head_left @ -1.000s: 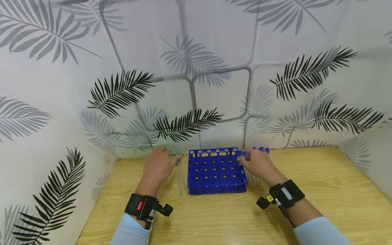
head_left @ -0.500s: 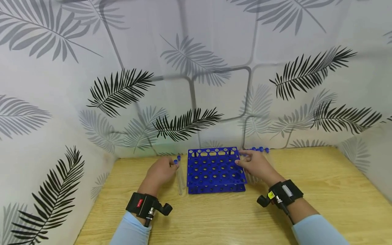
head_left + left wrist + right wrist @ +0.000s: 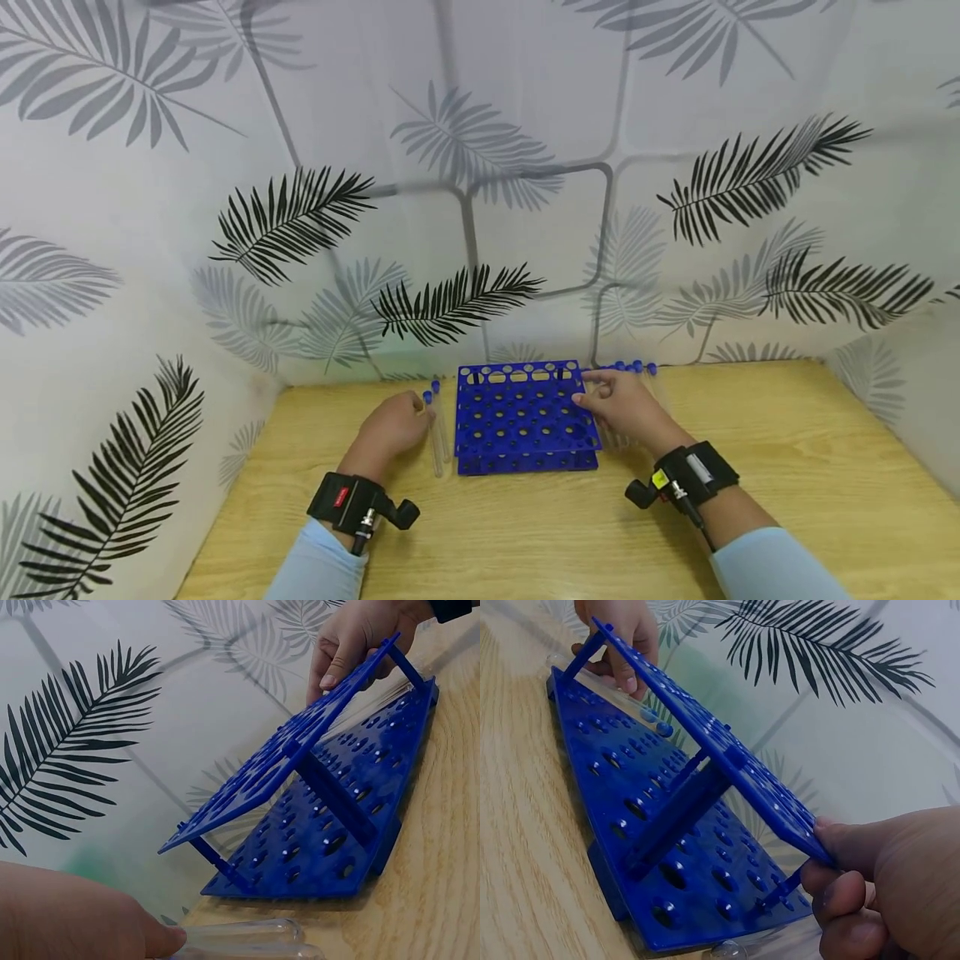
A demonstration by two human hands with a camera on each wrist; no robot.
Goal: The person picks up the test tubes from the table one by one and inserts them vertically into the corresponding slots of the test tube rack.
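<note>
A blue test tube rack (image 3: 525,417) with two perforated tiers stands on the wooden table. To its left lie two clear test tubes (image 3: 438,442) with blue caps, side by side. My left hand (image 3: 393,423) pinches one of these tubes just below its cap; in the left wrist view the thumb (image 3: 166,939) lies against the clear glass or plastic. My right hand (image 3: 626,406) grips the rack's upper tier at its right edge, thumb on top and fingers curled beneath, as the right wrist view (image 3: 885,881) shows.
More blue-capped tubes (image 3: 637,367) lie right of the rack, partly hidden behind the right hand. A leaf-patterned curtain or sheet (image 3: 480,208) hangs at the back of the table. Bare wood (image 3: 510,533) shows in front of the rack.
My left hand has come down and nearer, its spread fingers closing at the tube's capped end. The right hand stays at the rack's right edge, its thumb slightly lower.
</note>
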